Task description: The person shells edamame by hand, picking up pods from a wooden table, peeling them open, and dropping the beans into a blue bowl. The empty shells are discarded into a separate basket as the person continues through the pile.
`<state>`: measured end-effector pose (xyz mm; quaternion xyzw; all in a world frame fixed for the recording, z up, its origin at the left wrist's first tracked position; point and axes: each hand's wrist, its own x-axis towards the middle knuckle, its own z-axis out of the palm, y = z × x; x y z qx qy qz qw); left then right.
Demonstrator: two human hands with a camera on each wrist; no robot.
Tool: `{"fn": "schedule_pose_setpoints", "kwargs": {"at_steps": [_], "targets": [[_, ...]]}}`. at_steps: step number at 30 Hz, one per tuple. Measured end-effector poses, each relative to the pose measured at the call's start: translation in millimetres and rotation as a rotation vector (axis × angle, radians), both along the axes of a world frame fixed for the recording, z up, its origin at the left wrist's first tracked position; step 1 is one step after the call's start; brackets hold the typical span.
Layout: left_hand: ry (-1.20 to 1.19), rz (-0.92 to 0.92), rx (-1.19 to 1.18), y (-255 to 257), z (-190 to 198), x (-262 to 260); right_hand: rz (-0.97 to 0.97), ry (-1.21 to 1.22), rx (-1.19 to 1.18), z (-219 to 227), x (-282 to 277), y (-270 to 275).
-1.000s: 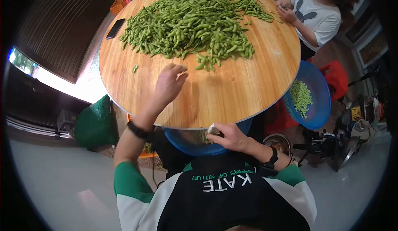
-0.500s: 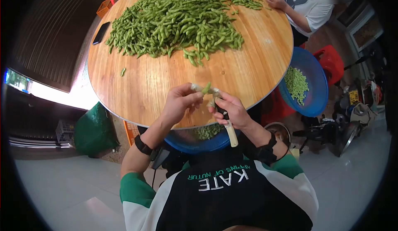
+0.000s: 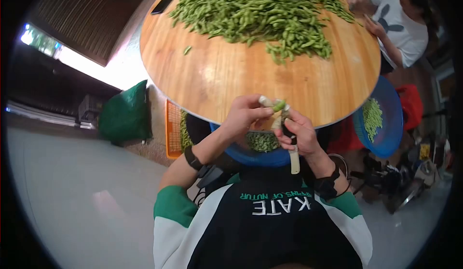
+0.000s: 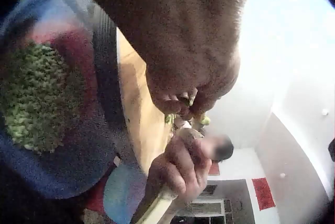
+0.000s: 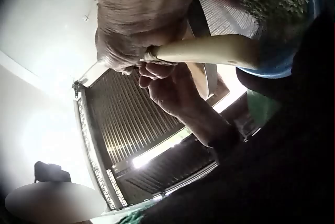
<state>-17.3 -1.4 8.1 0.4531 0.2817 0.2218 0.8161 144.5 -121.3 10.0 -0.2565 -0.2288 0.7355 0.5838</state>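
Note:
Above the table's near edge, the left hand pinches a green pod, whose far end meets the fingertips of the right hand. Pale coverings wrap some fingertips. Curled fingers of the right hand grip a tool with a cream handle pointing down toward the body; its working end is hidden by the fingers. In the right wrist view the handle sticks out of the fist. A blue basin holding shelled beans sits below the hands.
A large pod heap covers the far part of the round table, with a phone at its left. Another person sits at right, near a second blue basin. An orange crate stands left, beside a green sack.
The left hand came back from near the heap with a pod and met the right hand, which rose from the table edge. The head view has shifted, moving the scene rightward.

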Motion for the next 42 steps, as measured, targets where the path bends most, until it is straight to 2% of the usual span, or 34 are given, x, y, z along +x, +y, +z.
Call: {"fn": "schedule_pose_setpoints", "kwargs": {"at_steps": [7,13,15,16,18,24,26,27,29,31,33,34,35,37,39,42], "targets": [[-0.051,-0.004,-0.013,-8.0,-1.9,0.8,-0.005,-0.053,-0.054,-0.1,-2.3,-1.7],[-0.062,0.091,0.005,-6.2,-12.4,2.6,-0.099,-0.078,-0.082,-2.3,-5.9,0.2],[-0.214,-0.129,-0.271,0.1,-14.8,1.4,-0.096,-0.064,-0.078,-3.1,-2.5,-1.7],[-0.215,-0.132,-0.272,-0.8,-15.9,2.7,-0.069,-0.025,-0.063,-1.9,-0.6,-2.0],[-0.286,-0.178,-0.590,-7.3,-20.8,2.0,-0.045,0.021,-0.054,-2.7,2.2,-3.6],[-0.354,-0.176,-0.657,-21.1,-39.2,2.4,0.064,0.047,-0.068,-17.0,11.2,-10.3],[-0.369,-0.191,-0.626,-21.3,-43.6,2.7,0.076,0.123,-0.071,-17.6,10.9,-10.8],[-0.382,-0.207,-0.595,-22.4,-40.8,3.7,0.069,0.125,-0.071,-18.8,10.1,-12.7],[-0.383,-0.228,-0.604,-21.1,-33.4,3.1,0.136,0.321,0.009,-20.5,9.7,-11.5],[-0.381,-0.252,-0.606,-19.9,-21.1,1.0,0.101,0.295,-0.050,-13.9,10.9,-11.7],[-0.022,-0.016,0.345,-19.8,-11.5,0.3,0.060,0.271,-0.112,-12.3,11.8,-12.3],[-0.012,0.029,0.768,-21.7,-6.1,2.2,0.065,0.275,-0.144,-13.5,11.2,-13.2],[-0.014,0.024,0.766,-23.0,0.3,2.9,0.073,0.277,-0.179,-14.3,10.8,-14.6],[0.192,0.092,1.684,-24.2,19.1,4.7,0.074,0.321,-0.188,-14.8,8.7,-14.2],[0.245,0.115,1.761,-27.6,17.2,6.9,0.079,0.367,-0.189,-14.9,7.2,-12.7],[0.168,0.170,1.648,-28.4,10.9,7.4,0.041,0.388,-0.196,-16.4,3.2,-15.4]]}}
